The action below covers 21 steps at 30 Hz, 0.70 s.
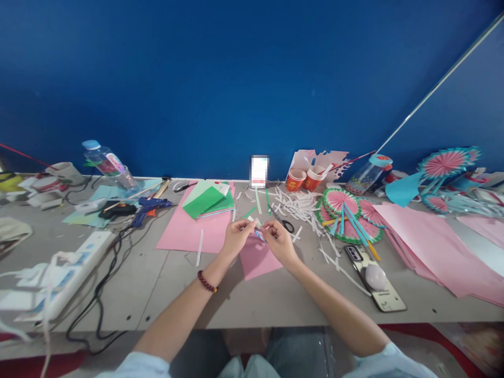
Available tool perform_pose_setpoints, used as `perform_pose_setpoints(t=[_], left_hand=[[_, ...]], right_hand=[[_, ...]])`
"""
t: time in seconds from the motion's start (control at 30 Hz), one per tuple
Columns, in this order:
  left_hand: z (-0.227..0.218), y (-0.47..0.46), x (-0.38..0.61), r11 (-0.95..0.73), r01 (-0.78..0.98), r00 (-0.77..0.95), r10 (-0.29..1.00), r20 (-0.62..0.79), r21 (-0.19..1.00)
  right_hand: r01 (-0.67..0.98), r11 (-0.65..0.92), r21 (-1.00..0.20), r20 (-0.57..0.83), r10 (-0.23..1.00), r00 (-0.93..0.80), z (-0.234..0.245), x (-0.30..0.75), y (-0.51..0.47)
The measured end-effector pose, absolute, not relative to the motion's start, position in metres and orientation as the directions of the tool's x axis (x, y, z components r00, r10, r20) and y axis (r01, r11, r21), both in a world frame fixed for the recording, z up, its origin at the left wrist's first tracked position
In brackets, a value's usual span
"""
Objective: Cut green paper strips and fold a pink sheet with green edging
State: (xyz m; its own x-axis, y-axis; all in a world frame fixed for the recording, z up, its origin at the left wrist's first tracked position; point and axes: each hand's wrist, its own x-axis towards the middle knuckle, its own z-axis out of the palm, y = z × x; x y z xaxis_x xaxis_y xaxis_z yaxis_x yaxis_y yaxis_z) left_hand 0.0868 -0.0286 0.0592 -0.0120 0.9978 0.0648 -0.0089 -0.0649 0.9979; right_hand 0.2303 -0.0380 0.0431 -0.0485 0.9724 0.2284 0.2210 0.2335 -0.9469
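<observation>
Close together at mid-table, both of my hands pinch a small blue-and-white piece [259, 235]; it is too small to tell its kind. A pale paper strip [253, 222] shows at the fingertips of my left hand [238, 234], whose wrist wears a dark red bead bracelet. The fingers of my right hand [277, 239] are bent around the piece's other side. Below them lies a pink sheet [260, 261]. Black-handled scissors [289, 226] lie just beyond my right hand, and green strips [249, 212] lie past the fingertips.
To the left are a glue gun [142, 210], a power strip [79, 270], a bottle [110, 165], and green paper [205, 202] on pink paper. To the right lie white paper strips [296, 206], red cups [296, 179], watermelon-coloured paper fans [342, 203], a phone [388, 296] and pink sheets [429, 236].
</observation>
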Motion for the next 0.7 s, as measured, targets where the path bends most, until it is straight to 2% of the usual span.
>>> perform_pose_setpoints(t=[0.17, 0.53, 0.7], left_hand=[[0.063, -0.030, 0.086, -0.049, -0.022, -0.026, 0.998, 0.049, 0.999], [0.056, -0.028, 0.087, -0.160, 0.058, 0.022, 0.987, 0.159, 0.985], [0.053, -0.027, 0.087, -0.145, 0.069, -0.001, 0.989, 0.146, 0.987]], right_hand=[[0.228, 0.227, -0.947, 0.220, 0.974, -0.057, 0.045, 0.231, -0.039], [0.196, 0.212, -0.957, 0.204, 0.977, -0.061, 0.042, 0.232, -0.038], [0.197, 0.227, -0.954, 0.220, 0.974, -0.055, 0.041, 0.231, -0.037]])
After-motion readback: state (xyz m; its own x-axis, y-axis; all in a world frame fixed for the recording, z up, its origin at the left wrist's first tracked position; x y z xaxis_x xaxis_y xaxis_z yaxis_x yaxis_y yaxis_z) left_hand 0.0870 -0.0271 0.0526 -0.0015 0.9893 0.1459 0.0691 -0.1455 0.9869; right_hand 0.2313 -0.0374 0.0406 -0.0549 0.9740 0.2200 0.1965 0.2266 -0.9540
